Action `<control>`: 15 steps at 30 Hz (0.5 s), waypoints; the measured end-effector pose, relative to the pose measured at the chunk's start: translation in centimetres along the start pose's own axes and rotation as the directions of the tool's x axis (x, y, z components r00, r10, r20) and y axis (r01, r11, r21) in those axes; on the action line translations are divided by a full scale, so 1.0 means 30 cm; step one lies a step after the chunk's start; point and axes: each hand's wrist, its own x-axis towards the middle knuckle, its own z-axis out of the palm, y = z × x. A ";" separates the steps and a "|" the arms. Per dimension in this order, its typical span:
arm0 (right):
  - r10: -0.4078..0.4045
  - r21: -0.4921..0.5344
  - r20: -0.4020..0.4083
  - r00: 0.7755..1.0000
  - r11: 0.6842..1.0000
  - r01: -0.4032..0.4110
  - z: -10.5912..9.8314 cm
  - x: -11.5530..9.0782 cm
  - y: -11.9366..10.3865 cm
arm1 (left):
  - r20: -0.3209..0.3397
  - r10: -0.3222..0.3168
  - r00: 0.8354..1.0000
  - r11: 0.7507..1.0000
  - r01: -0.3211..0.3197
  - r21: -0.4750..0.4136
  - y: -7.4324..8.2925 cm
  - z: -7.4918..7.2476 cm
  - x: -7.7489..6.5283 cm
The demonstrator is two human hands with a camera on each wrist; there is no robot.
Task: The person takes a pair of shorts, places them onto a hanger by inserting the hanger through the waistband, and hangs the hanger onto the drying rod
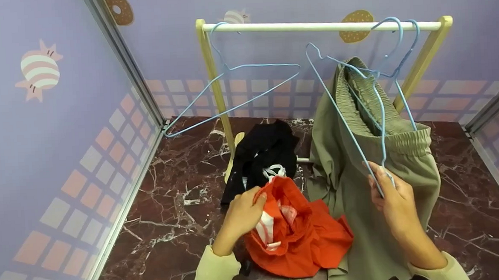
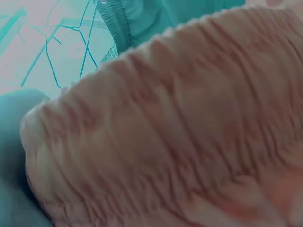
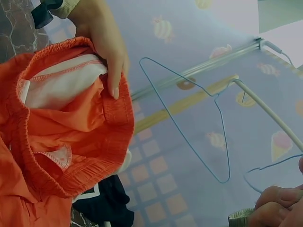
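My left hand (image 1: 242,213) grips the elastic waistband of orange-red shorts (image 1: 317,247), thumb at the rim. The waist opening faces up and shows white lining. In the left wrist view, the gathered waistband (image 2: 165,127) fills most of the picture. My right hand (image 1: 396,202) pinches the lower end of a blue wire hanger (image 1: 383,137), which is tilted, its hook overlapping the rail in the head view. Just behind it, olive-green trousers (image 1: 376,189) hang from another blue hanger (image 1: 404,102). The right wrist view shows the shorts (image 3: 71,123) held beneath my left thumb.
The clothes rack has a white rail (image 1: 277,26) and wooden posts. A bare blue hanger (image 1: 262,65) hangs at its left end. Behind the shorts lies a black garment (image 1: 261,152) on the dark marbled floor (image 1: 172,221). Patterned purple walls (image 1: 176,41) enclose the space.
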 end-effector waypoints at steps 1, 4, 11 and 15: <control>-0.002 0.002 0.001 1.000 1.000 0.002 -0.003 -0.002 0.001 | -0.009 -0.004 1.000 1.000 0.004 0.001 -0.001 0.000 0.002; -0.001 -0.014 0.002 1.000 1.000 0.001 -0.013 -0.007 0.004 | -0.060 -0.027 0.998 1.000 0.028 0.011 -0.006 0.003 0.003; -0.014 -0.024 0.032 0.999 1.000 0.015 -0.048 -0.029 0.016 | -0.124 -0.070 0.990 0.992 0.057 -0.112 -0.010 -0.004 0.013; -0.018 -0.069 0.050 0.999 0.997 0.021 -0.074 -0.046 0.022 | -0.167 -0.068 0.984 0.991 0.047 -0.125 -0.013 -0.016 0.024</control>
